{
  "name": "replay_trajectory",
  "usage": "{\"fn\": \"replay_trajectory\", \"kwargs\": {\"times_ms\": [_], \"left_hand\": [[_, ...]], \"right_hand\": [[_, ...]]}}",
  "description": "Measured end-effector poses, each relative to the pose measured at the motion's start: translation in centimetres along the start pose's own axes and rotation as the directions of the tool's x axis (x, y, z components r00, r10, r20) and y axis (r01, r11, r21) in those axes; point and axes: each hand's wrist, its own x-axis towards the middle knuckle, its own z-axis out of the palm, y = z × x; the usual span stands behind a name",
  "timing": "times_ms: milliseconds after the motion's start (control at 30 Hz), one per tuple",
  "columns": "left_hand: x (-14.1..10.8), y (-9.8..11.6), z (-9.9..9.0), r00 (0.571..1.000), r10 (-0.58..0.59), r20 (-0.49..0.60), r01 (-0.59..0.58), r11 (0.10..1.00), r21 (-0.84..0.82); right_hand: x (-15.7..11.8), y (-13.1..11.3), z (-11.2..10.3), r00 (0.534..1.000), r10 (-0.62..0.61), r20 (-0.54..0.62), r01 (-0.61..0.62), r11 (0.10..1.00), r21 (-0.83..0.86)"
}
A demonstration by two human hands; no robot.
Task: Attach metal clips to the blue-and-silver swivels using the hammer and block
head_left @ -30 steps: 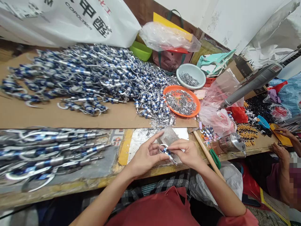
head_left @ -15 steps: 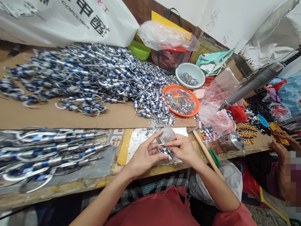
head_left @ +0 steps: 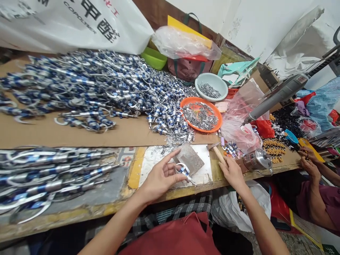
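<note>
My left hand (head_left: pixel 160 177) pinches a small blue-and-silver metal fitting (head_left: pixel 186 172) with a curved silver strip, between thumb and fingers. The fitting is held over the near edge of a flat grey metal block (head_left: pixel 191 160), which lies on a white sheet (head_left: pixel 150 159). To the right, my right hand (head_left: pixel 233 173) is closed around the wooden handle of a hammer (head_left: pixel 218 154). Its head rests near the sheet's right edge, pointing away from me. Part of the handle is hidden by the hand.
A big pile of similar fittings (head_left: pixel 106 83) covers the cardboard; more lie in rows (head_left: pixel 53 173) at left. Behind the block are an orange plate (head_left: pixel 220 118) of small metal plates and a pale bowl (head_left: pixel 224 88) of pins. A metal mug (head_left: pixel 256 161) and a co-worker's hands (head_left: pixel 309 164) are at right.
My right hand has left the fitting, moved right and closed on the hammer handle. My left hand still holds the fitting. The block is now more exposed.
</note>
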Motion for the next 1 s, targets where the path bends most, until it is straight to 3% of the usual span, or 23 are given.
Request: {"fn": "replay_trajectory", "kwargs": {"times_ms": [100, 233, 333, 467, 567, 667, 800, 867, 933, 1000], "left_hand": [[0.0, 0.0, 0.0, 1.000, 0.007, -0.003, -0.007, 1.000, 0.004], [-0.1, 0.1, 0.1, 1.000, 0.004, -0.001, -0.004, 1.000, -0.009], [-0.1, 0.1, 0.2, 1.000, 0.011, 0.001, -0.011, 1.000, -0.014], [-0.2, 0.3, 0.3, 1.000, 0.016, 0.007, -0.016, 1.000, -0.023], [-0.2, 0.3, 0.2, 1.000, 0.013, -0.016, -0.013, 1.000, -0.021], [-0.2, 0.1, 0.3, 1.000, 0.011, -0.023, -0.012, 0.999, -0.030], [-0.4, 0.1, 0.7, 0.999, 0.024, -0.038, -0.024, 1.000, -0.006], [-0.8, 0.5, 0.3, 0.994, 0.074, -0.083, -0.068, 0.995, 0.071], [-1.6, 1.0, -1.2, 0.958, 0.193, -0.213, -0.153, 0.969, 0.192], [-2.6, 1.3, -4.0, 0.856, 0.344, -0.386, -0.238, 0.925, 0.298]], "right_hand": [[-1.3, -2.9, -1.1, 0.974, -0.200, -0.104, 0.211, 0.971, 0.112], [-3.2, -5.7, -3.2, 0.888, -0.444, -0.115, 0.457, 0.879, 0.138], [-3.8, -6.2, -3.6, 0.848, -0.495, -0.191, 0.521, 0.845, 0.124], [-4.0, -6.2, -3.2, 0.841, -0.537, -0.061, 0.538, 0.843, 0.007], [-4.7, -6.2, -2.9, 0.851, -0.517, -0.088, 0.520, 0.854, 0.005], [-5.3, -5.3, -2.2, 0.898, -0.429, -0.095, 0.439, 0.890, 0.124], [-3.9, -1.3, -0.6, 0.955, -0.208, -0.214, 0.259, 0.933, 0.251], [-2.3, 0.7, 0.1, 0.973, -0.136, -0.188, 0.174, 0.962, 0.208], [-0.7, 1.5, 0.2, 0.988, -0.091, -0.124, 0.106, 0.986, 0.126], [0.1, 0.2, -0.7, 0.985, -0.093, -0.146, 0.106, 0.991, 0.086]]}}
